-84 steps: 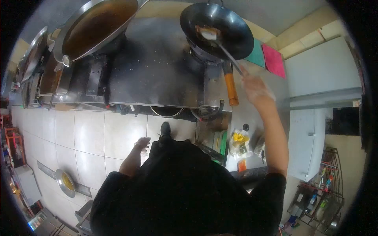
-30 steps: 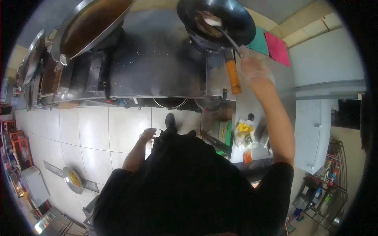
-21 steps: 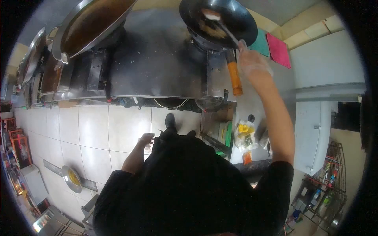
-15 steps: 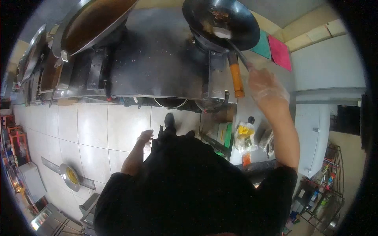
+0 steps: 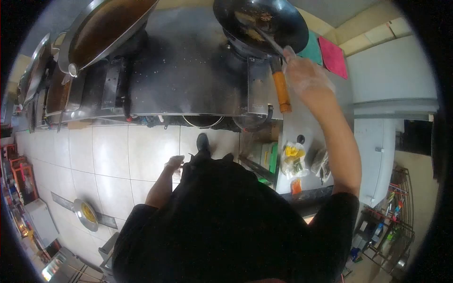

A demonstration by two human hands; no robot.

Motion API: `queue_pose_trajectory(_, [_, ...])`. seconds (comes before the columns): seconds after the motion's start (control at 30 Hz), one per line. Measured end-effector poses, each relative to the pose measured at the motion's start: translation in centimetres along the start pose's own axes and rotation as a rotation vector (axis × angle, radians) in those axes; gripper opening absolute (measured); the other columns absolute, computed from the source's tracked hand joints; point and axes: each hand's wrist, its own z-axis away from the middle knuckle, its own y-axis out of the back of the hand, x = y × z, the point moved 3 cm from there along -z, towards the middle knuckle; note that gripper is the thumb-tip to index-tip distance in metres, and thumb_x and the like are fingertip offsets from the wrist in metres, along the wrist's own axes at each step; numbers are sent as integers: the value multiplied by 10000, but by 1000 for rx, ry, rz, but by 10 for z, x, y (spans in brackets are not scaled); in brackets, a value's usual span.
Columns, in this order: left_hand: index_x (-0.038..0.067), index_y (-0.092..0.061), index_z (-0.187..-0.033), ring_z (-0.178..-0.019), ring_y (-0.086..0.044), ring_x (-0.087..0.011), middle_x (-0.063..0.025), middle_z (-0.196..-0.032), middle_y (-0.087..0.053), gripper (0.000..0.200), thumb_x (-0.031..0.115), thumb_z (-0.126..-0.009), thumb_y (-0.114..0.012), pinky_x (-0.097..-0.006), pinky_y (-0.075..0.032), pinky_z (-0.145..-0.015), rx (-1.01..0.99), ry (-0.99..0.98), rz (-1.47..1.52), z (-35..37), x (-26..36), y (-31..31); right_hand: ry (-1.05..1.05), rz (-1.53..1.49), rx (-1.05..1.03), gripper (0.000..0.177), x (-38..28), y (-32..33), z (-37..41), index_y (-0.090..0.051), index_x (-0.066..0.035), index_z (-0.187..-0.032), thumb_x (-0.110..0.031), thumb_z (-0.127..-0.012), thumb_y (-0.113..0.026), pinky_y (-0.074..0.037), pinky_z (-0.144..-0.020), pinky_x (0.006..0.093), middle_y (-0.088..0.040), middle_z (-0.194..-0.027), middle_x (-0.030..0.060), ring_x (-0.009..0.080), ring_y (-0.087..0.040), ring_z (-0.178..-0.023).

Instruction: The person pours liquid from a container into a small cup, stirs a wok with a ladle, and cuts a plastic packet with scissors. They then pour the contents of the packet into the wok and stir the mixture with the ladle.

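Observation:
My right hand (image 5: 306,73), in a clear plastic glove, is closed around the long handle of a wok spatula (image 5: 272,43). The spatula slants down into a dark wok (image 5: 298,35), its blade among browned bits of food (image 5: 255,34). A wooden wok handle (image 5: 281,92) sticks out toward me, just left of my right wrist and apart from it. Beside my body, low over the floor, hangs my left hand (image 5: 174,163), also gloved. Its fingers look loosely apart, with nothing seen in them.
A large pan of brown liquid (image 5: 106,30) stands on the steel counter (image 5: 188,70) at left. Pink (image 5: 333,56) and green cloths (image 5: 311,50) lie right of the wok. Bagged yellow food (image 5: 295,155) is on the right-hand counter. A floor drain (image 5: 85,214) sits behind left.
My right hand has moved left and up toward the wok, pushing the spatula farther in. The blade, pale and visible before, now lies among the food. My left hand stays about where it was.

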Motion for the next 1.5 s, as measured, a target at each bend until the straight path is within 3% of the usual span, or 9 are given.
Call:
queue_pose_trajectory(0.33, [113, -586, -1344, -865, -689, -263, -131, -1143, -680, 493, 442, -977, -597, -449, -592, -649, -26, 30, -77, -34, -47, 11, 6, 99, 253, 475, 63, -64, -22, -469, -128, -1473, -152, -998, -466, -518, -922, 475, -666, -1171, 206, 341, -658, -1056])
queue_pose_trajectory(0.57, [92, -571, -1359, -953, -672, -289, -128, -1169, -672, 517, 440, -977, -573, -499, -586, -698, 62, 131, 195, 16, 16, -2, 122, 216, 113, 467, 113, 98, 33, -616, -153, -1372, -196, -908, -650, -496, -939, 403, -657, -1136, 177, 295, -642, -1001])
queue_pose_trajectory(0.67, [93, -566, -1366, -974, -668, -290, -130, -1187, -666, 519, 439, -979, -570, -504, -584, -707, 57, 131, 186, 12, 12, -4, -208, 9, -64, 377, 90, 133, 16, -734, -157, -1220, -307, -876, -704, -486, -936, 396, -670, -1150, 149, 274, -648, -1029])
queue_pose_trajectory(0.77, [94, -566, -1369, -977, -666, -291, -138, -1188, -664, 514, 433, -983, -575, -507, -581, -714, 4, -148, -188, 0, 0, -3, 33, -9, 34, 391, 113, 72, -49, -679, -189, -1302, -310, -932, -641, -470, -976, 405, -657, -1176, 175, 314, -628, -1118])
queue_pose_trajectory(0.83, [77, -600, -1331, -957, -674, -288, -139, -1163, -671, 501, 430, -975, -597, -465, -584, -721, 65, 133, 129, 17, 9, -8, 5, -77, 30, 402, 111, 41, -64, -654, -194, -1332, -309, -948, -620, -462, -995, 405, -651, -1189, 181, 327, -615, -1150])
queue_pose_trajectory(1.03, [77, -609, -1317, -945, -667, -244, -130, -1155, -668, 467, 399, -979, -607, -383, -585, -698, 48, 7, 194, 5, -20, -5, -11, -19, -127, 402, 75, 46, -31, -607, -155, -1366, -263, -981, -569, -460, -982, 445, -636, -1200, 200, 349, -605, -1101])
queue_pose_trajectory(1.23, [47, -625, -1292, -979, -664, -226, -111, -1146, -662, 417, 336, -993, -602, -395, -610, -703, 17, 97, 179, 4, -12, 4, 39, 9, 227, 405, 71, -12, -11, -564, -74, -1374, -150, -978, -523, -494, -941, 449, -651, -1152, 208, 341, -644, -1040])
queue_pose_trajectory(1.43, [34, -639, -1250, -1000, -667, -232, -95, -1131, -662, 389, 331, -1005, -580, -391, -619, -734, 67, 109, 131, 22, 30, 1, -144, -17, -184, 468, 12, 15, 18, -474, -121, -1459, -120, -992, -439, -498, -976, 465, -658, -1189, 203, 338, -653, -1092])
queue_pose_trajectory(1.5, [41, -634, -1230, -989, -667, -240, -93, -1112, -661, 372, 328, -998, -584, -391, -613, -730, 18, 126, 45, 20, 36, 4, 138, 225, 123, 516, 16, -3, 10, -410, -134, -1501, -102, -986, -428, -493, -998, 452, -654, -1199, 203, 333, -641, -1124])
